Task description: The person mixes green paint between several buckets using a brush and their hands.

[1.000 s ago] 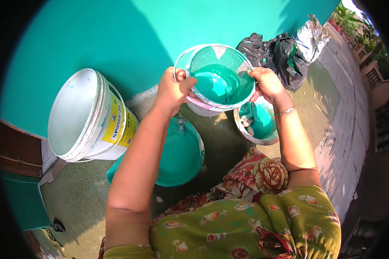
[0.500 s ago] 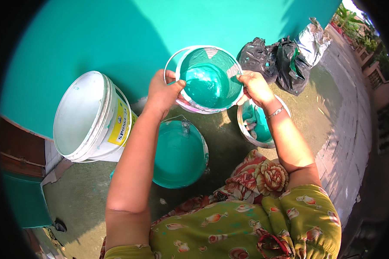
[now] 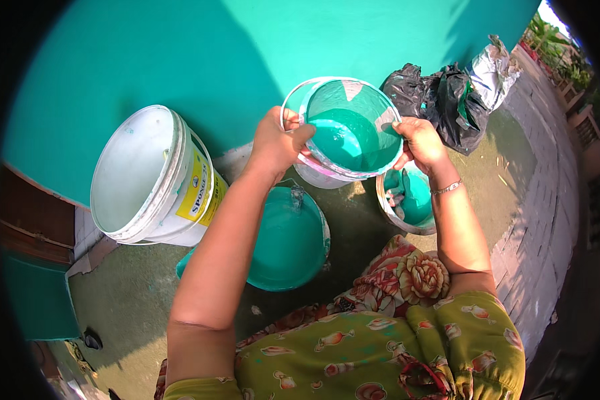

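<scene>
Left hand [image 3: 280, 141] and right hand [image 3: 423, 143] have carried the plastic paint bucket [image 3: 332, 99] a little to the right over the last half second, and it now leans so that more of its outer wall shows below the rim. The person grips it on opposite sides, each thumb at the rim; most of the fingers are hidden, so how firmly they support it cannot be told. It hangs before the turquoise wall [image 3: 180, 40], off the concrete floor [image 3: 137, 293], with turquoise paint [image 3: 340, 140] pooled low inside.

The likeliest trouble is a spill: if one hand rises or drops more than the other, the paint could run up the side and over the lip. Any wet paint on the rim would make it slick, and a thumb could slide off. The bail handle [image 3: 287, 99] stands out beside the left fingers and could snag them during a change of grip. Drips toward the body could mark the floral cloth [image 3: 417, 277]. Lowering the bucket carelessly could knock the wide paint tub [image 3: 327, 233] on the left or the smaller paint pail [image 3: 383, 207] under the right wrist, splashing what they hold.
</scene>
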`<action>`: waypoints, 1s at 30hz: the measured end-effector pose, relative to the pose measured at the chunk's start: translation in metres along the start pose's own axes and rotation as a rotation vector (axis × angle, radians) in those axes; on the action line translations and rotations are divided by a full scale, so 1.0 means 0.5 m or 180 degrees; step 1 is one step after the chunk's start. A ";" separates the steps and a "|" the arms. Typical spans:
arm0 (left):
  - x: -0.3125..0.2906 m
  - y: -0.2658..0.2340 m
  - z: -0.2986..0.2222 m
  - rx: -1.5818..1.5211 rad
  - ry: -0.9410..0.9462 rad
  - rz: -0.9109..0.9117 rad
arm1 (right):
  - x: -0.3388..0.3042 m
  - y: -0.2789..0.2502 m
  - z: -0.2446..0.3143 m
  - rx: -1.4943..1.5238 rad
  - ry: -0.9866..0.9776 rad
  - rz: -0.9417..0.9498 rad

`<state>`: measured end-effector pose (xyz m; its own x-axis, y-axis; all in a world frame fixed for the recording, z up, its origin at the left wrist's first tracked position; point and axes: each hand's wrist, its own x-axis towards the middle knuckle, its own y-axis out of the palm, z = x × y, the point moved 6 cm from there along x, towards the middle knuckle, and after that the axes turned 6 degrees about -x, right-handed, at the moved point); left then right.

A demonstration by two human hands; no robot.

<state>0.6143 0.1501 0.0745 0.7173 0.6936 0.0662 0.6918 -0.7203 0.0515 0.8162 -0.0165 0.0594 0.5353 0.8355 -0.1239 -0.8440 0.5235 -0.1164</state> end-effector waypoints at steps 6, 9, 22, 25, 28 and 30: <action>0.018 -0.029 0.016 -0.0329 -0.0062 -0.0272 | 0.048 0.046 0.003 -0.0294 -0.0124 -0.0116; -0.005 -0.032 0.003 0.0004 -0.0178 -0.0291 | 0.031 0.032 -0.015 -0.0044 -0.0002 0.0115; 0.062 -0.112 0.222 -0.0943 -0.0909 -0.1100 | -0.011 0.094 0.065 -0.2923 -0.1483 -0.1298; 0.066 -0.114 0.282 -0.1118 -0.1087 -0.1142 | -0.061 0.217 0.036 -0.3052 -0.1439 0.0385; 0.072 -0.116 0.326 -0.0875 -0.1308 -0.0977 | -0.092 0.341 -0.016 -0.3734 -0.2156 0.0942; 0.077 -0.118 0.343 -0.0751 -0.1365 -0.0930 | -0.090 0.395 -0.067 -0.4141 -0.2818 0.1263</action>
<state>0.6155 0.2209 -0.0967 0.5027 0.7703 -0.3923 0.8644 -0.4463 0.2315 0.6263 0.0438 0.0088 -0.2714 0.9465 0.1743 -0.0742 0.1600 -0.9843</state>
